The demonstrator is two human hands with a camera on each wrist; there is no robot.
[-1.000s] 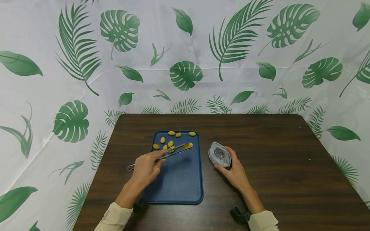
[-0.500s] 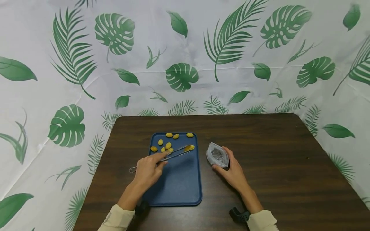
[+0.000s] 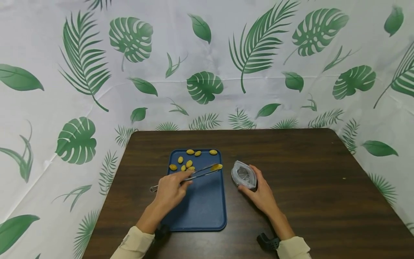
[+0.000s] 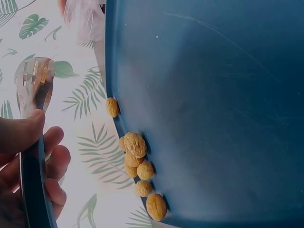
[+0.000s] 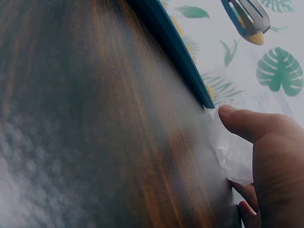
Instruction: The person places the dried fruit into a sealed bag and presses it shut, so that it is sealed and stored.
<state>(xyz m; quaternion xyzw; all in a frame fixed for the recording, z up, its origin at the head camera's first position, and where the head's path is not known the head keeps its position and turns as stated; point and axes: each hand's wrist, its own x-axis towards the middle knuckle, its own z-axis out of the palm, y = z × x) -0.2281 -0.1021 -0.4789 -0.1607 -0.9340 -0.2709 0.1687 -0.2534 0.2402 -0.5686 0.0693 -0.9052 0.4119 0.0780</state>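
Nearest: my left grip [image 3: 170, 189] clamped round metal tongs [image 4: 33, 178], whose tips pinch one yellow-brown nut-like piece [image 3: 216, 167], raised near the right rim of a blue tray [image 3: 205, 208]. My right grip [image 3: 262, 192] curled round a clear plastic bag [image 3: 244, 175], mouth up, right of the tray. Dark wood tabletop [image 3: 307, 190] beneath. Further: loose nuts [image 3: 189, 163] scattered at the tray's far end. Beyond: white leaf-print cloth [image 3: 226, 102].
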